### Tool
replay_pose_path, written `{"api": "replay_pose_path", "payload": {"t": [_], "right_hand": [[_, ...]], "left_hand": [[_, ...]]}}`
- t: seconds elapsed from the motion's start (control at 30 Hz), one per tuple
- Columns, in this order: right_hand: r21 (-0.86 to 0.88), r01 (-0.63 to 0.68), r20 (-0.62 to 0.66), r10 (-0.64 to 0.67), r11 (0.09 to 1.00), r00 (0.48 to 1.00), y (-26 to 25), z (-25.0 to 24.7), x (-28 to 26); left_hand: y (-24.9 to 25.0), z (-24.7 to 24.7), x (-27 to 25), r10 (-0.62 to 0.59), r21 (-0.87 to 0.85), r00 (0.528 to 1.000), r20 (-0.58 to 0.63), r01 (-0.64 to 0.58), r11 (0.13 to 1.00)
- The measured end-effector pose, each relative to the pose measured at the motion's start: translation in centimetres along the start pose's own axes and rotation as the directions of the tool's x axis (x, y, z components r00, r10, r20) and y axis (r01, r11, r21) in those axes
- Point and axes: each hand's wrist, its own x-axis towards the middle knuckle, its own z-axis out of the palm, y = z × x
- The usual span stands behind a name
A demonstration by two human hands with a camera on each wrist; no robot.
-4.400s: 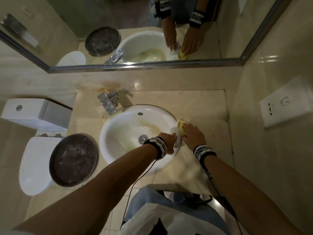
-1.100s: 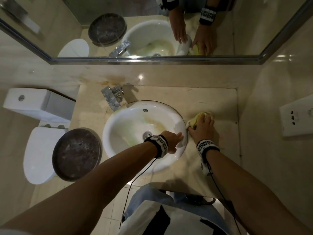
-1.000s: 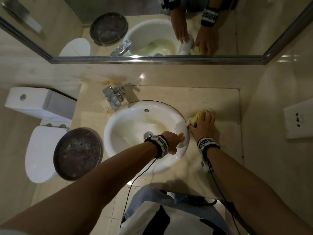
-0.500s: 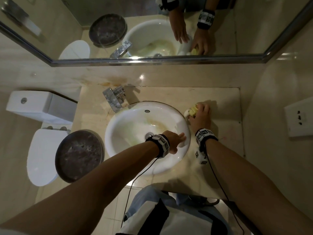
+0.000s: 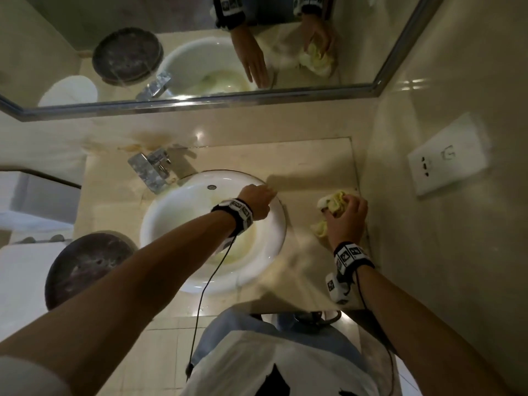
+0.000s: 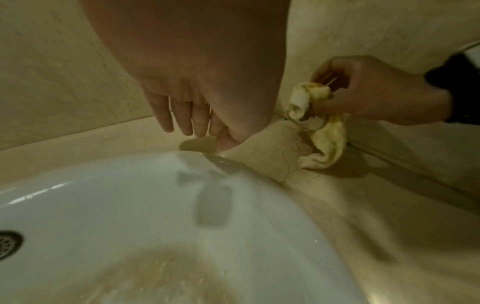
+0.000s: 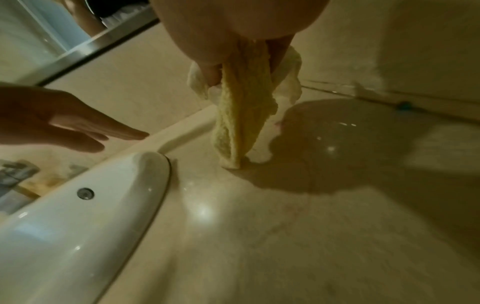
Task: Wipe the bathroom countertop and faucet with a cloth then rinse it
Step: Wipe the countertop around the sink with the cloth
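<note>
Pinched in the curled fingers of the right hand [image 5: 347, 221] – the yellow cloth [image 5: 333, 205], bunched at the top, its loose tail hanging down to touch the countertop [image 5: 314, 167] close to the right wall. Left hand [image 5: 257, 200] relaxed and spread, fingers straight, holding nothing, hovering over the far right rim of the sink [image 5: 274, 270]. Then by size: beige stone countertop, glossy, with a brownish stain at the back near the faucet; mirror [image 5: 400, 50] above in a metal frame, doubling both hands and the cloth; white toilet [image 5: 23, 270] at the left; round white sink set into the counter, yellowish staining inside the bowl, drain [image 6: 7, 243] at the bottom, small overflow hole [image 5: 211, 187] at the back; dark round lid [image 5: 83, 267] left of the sink; white wall socket [image 5: 448, 158] on the right wall; square chrome faucet [image 5: 150, 170] behind the sink to the left – well apart from the cloth; tiny blue-green speck [image 7: 403, 105] on the seam between counter and right wall.
</note>
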Motion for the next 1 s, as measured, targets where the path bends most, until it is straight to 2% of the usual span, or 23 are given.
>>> {"api": "replay_pose_path", "payload": {"t": [0.13, 0.2, 0.3, 0.67, 0.93, 1.0], "right_hand": [[-0.193, -0.107, 0.072, 0.123, 0.975, 0.99, 3.0, 0.6, -1.5], [-0.208, -0.152, 0.125, 0.18, 0.966, 0.976, 3.6, 1.3, -2.1], [-0.196, -0.184, 0.178, 0.22, 0.963, 0.959, 3.9, 2.6, -1.8], [-0.146, -0.127, 0.224, 0.157, 0.981, 0.962, 3.8, 5.3, 1.4], [-0.142, -0.045, 0.337, 0.091, 0.989, 0.937, 1.8, 5.7, 6.2], [-0.115, -0.009, 0.325, 0.046, 0.993, 0.944, 0.9, 5.7, 7.7]], "left_hand": [[-0.9, 0.0, 1.3, -0.067, 0.036, 0.998, 0.006, 0.067, 0.997], [-1.3, 0.3, 1.5, -0.101, 0.047, 0.993, 0.061, 0.098, 0.994], [-1.7, 0.6, 1.5, -0.091, 0.071, 0.988, 0.122, 0.083, 0.994], [-4.0, 0.8, 1.2, 0.029, 0.024, 0.984, 0.176, -0.034, 0.999], [-4.0, 0.1, 1.8, 0.01, 0.048, 0.978, 0.208, -0.02, 0.999], [-3.9, -0.1, 1.8, 0.004, 0.056, 0.98, 0.201, -0.016, 0.998]]}}
